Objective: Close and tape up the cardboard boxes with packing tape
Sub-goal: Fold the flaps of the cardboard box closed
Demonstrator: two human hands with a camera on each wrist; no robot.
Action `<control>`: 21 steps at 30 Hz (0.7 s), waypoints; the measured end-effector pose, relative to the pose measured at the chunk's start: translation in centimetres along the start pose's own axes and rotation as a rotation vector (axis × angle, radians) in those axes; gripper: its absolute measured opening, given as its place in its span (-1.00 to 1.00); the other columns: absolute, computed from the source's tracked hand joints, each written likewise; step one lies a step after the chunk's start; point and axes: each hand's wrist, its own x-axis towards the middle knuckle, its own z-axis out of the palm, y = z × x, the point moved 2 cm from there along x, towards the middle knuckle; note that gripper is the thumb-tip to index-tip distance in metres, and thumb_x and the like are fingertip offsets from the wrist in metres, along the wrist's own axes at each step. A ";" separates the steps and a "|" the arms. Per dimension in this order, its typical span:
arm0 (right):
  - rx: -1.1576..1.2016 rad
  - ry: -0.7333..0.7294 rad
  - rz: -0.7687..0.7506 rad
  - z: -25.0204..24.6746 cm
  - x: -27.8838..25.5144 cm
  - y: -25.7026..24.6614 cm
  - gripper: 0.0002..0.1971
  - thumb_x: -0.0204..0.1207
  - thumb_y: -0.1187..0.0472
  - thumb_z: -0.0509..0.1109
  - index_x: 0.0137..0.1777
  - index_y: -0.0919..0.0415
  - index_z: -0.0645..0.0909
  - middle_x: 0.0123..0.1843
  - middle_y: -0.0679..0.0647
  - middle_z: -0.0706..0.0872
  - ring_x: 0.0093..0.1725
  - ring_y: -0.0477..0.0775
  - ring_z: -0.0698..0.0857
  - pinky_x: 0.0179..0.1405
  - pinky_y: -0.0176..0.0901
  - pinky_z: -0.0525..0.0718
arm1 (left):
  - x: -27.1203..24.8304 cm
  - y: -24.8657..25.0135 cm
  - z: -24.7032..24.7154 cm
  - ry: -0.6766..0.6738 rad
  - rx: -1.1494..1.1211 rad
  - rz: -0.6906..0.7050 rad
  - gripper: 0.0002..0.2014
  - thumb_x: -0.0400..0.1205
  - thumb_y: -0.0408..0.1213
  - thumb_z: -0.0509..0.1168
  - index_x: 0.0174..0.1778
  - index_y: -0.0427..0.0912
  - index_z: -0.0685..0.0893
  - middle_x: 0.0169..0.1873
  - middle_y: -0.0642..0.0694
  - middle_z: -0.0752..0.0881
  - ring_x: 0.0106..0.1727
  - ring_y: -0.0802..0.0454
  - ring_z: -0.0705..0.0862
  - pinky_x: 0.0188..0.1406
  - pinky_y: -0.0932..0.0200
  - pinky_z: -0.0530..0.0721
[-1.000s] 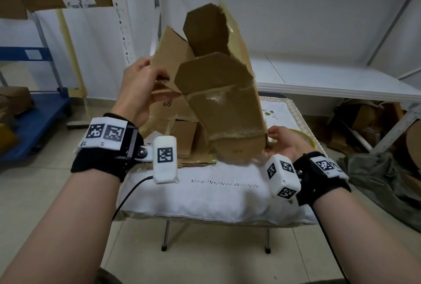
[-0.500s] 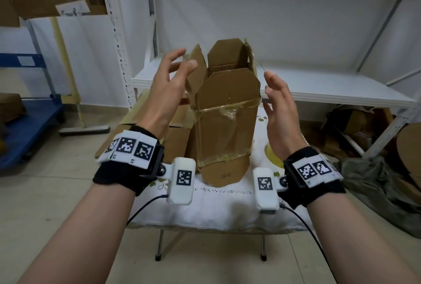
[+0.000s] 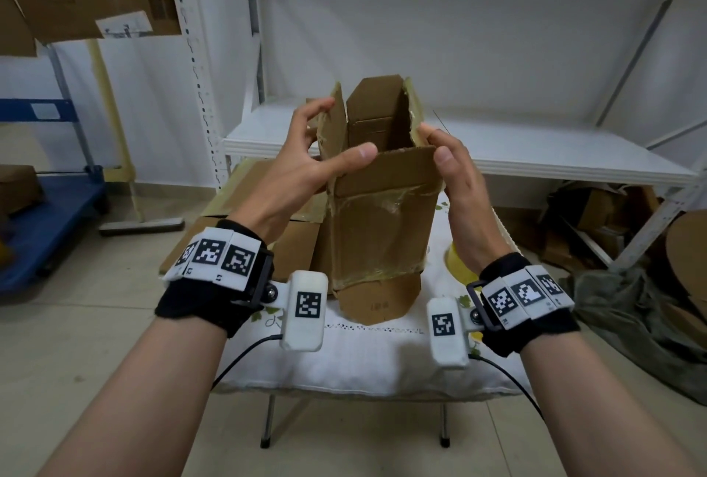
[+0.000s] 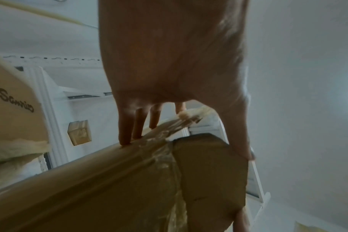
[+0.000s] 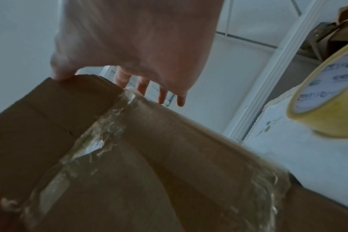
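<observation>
A tall brown cardboard box (image 3: 382, 231) stands upright on the white-clothed table (image 3: 363, 361), its top flaps raised and old clear tape on its sides. My left hand (image 3: 306, 155) is at the top left corner. Its fingers (image 4: 125, 133) press the outside of the left flap and its thumb lies on the near flap. My right hand (image 3: 455, 178) is at the top right corner, thumb tip on the near flap's corner (image 5: 79, 87), straight fingers at the right flap's edge. A yellow tape roll (image 5: 328, 102) lies on the table right of the box.
Flattened cardboard (image 3: 267, 216) lies on the table left of the box. A white shelf (image 3: 535, 155) runs behind, with cardboard scraps (image 3: 597, 216) under it at right. A blue cart (image 3: 46, 224) stands at far left. Tiled floor surrounds the small table.
One second ago both hands held the box tilted. It then stood upright with both hands free beside it. Now both hands have come onto the top flaps.
</observation>
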 end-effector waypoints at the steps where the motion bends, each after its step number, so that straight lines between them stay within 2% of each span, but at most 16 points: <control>1: -0.003 -0.003 -0.002 0.0 0.0 0.0 -0.33 0.52 -0.44 0.20 0.55 -0.16 0.54 0.54 -0.10 0.55 0.54 -0.20 0.51 0.61 0.05 0.47 | 0.0 0.0 0.0 -0.007 0.017 0.004 -0.08 0.29 0.23 0.53 0.56 0.37 0.24 0.65 0.10 0.19 0.53 0.11 0.24 0.50 -0.20 0.36; 3: -0.008 -0.015 -0.020 -0.2 -0.1 -0.1 -0.20 0.43 -0.59 0.21 0.54 -0.14 0.56 0.52 -0.07 0.53 0.52 -0.23 0.51 0.53 -0.12 0.49 | 0.1 0.0 0.0 -0.002 0.039 0.022 -0.05 0.30 0.16 0.52 0.60 0.32 0.19 0.67 0.17 0.12 0.46 0.23 0.13 0.44 -0.03 0.27; 5: -0.018 -0.035 -0.038 -0.3 -0.2 -0.1 -0.10 0.33 -0.68 0.17 0.51 -0.11 0.60 0.49 -0.02 0.54 0.52 -0.17 0.52 0.44 -0.20 0.49 | 0.2 0.0 0.1 -0.001 0.056 0.032 -0.03 0.30 0.15 0.51 0.62 0.31 0.17 0.68 0.17 0.09 0.45 0.25 0.12 0.39 0.02 0.25; 9: -0.046 -0.080 -0.049 -0.6 -0.3 0.0 -0.15 0.32 -0.70 0.14 0.41 -0.17 0.64 0.48 0.01 0.55 0.56 -0.10 0.50 0.53 -0.06 0.47 | 0.0 -0.2 0.6 -0.032 0.072 0.030 -0.08 0.38 0.21 0.44 0.63 0.39 0.12 0.71 0.08 0.11 0.55 0.14 0.18 0.41 -0.04 0.31; 12: -0.091 -0.084 -0.051 -0.8 -0.2 -0.1 -0.17 0.29 -0.71 0.18 0.40 -0.20 0.62 0.44 -0.02 0.54 0.55 -0.10 0.50 0.58 0.08 0.48 | 0.1 -0.2 1.0 -0.050 0.091 0.050 -0.14 0.44 0.25 0.36 0.64 0.41 0.10 0.72 0.06 0.10 0.68 0.01 0.13 0.48 -0.05 0.27; 14: -0.127 -0.102 -0.043 -0.9 -0.1 -0.3 -0.18 0.25 -0.72 0.20 0.45 -0.35 0.56 0.36 -0.04 0.47 0.50 -0.09 0.49 0.56 0.07 0.51 | 0.1 -0.2 1.2 -0.058 0.101 0.055 -0.16 0.44 0.28 0.35 0.63 0.42 0.12 0.71 0.01 0.14 0.69 -0.05 0.17 0.57 -0.15 0.31; 17: -0.181 -0.114 -0.025 -1.0 0.1 -0.5 -0.24 0.21 -0.73 0.23 0.44 -0.57 0.48 0.18 -0.13 0.35 0.38 -0.10 0.45 0.55 0.12 0.52 | 0.2 -0.2 1.3 -0.062 0.052 0.057 -0.14 0.35 0.38 0.42 0.56 0.48 0.20 0.67 -0.02 0.26 0.62 -0.12 0.34 0.51 -0.31 0.44; 19: -0.192 -0.114 -0.025 -1.0 0.2 -0.5 -0.32 0.29 -0.67 0.26 0.44 -0.58 0.48 0.24 -0.14 0.34 0.45 -0.14 0.42 0.57 0.23 0.52 | 0.2 -0.2 1.3 -0.048 0.023 0.059 -0.14 0.31 0.40 0.44 0.52 0.47 0.23 0.62 -0.02 0.33 0.57 -0.13 0.42 0.47 -0.31 0.50; 21: -0.226 -0.133 -0.064 -0.9 0.2 -0.6 -0.39 0.44 -0.49 0.29 0.52 -0.48 0.44 0.49 -0.21 0.30 0.55 -0.34 0.33 0.62 0.32 0.44 | 0.3 -0.4 1.3 -0.028 -0.001 0.060 -0.14 0.27 0.44 0.46 0.48 0.47 0.26 0.58 -0.01 0.38 0.53 -0.13 0.47 0.44 -0.30 0.52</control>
